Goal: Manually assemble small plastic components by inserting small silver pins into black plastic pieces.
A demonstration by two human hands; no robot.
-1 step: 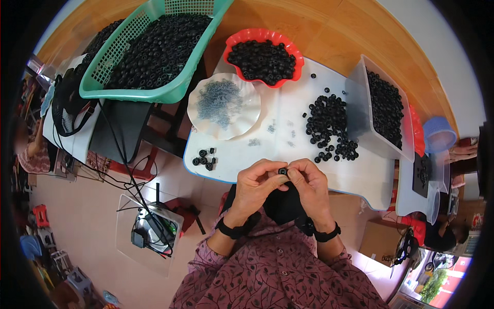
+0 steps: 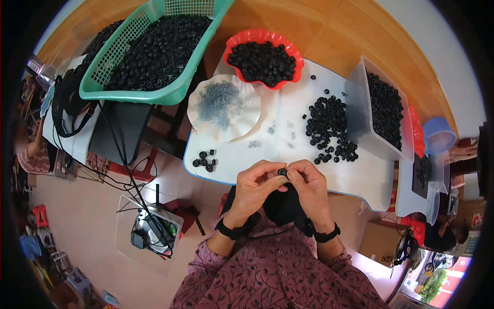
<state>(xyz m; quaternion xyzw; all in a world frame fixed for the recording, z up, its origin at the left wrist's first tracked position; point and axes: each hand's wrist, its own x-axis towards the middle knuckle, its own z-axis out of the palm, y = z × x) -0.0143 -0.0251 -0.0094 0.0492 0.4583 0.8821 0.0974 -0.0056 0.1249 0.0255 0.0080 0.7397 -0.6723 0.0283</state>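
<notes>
- So your left hand (image 2: 256, 186) and right hand (image 2: 307, 188) are meeting in front of you, thumbs and fingertips pinching one small black ring (image 2: 282, 172) between them. Can't tell if a smaller bit is hiding in there too.
- That ring is looking mid-way to me: you're working it, and it isn't sitting down anywhere yet.
- Around 9:30 from your hands, a handful of black pieces (image 2: 204, 161) is lying apart on the white table (image 2: 231, 167). Could be counting as the done ones, but I'm only guessing.
- Toward 12, tiny clear bits (image 2: 254, 143) are lying in little clumps, and at 11 the wavy white plate (image 2: 249, 103) is holding loads more.
- At 1 o'clock a loose pile of black rings (image 2: 327, 116) is spreading out, so plenty is seemingly waiting.
- Further out, the red bowl (image 2: 270, 85) near 12, the clear bin (image 2: 363, 118) at 2 and the green basket (image 2: 128, 96) at 10 are all holding heaps of black parts. Can't tell which are finished.
- Versus the earlier frame, you're keeping the same pinch; the view is only nudging a hair, and nothing on the table is moving.
</notes>
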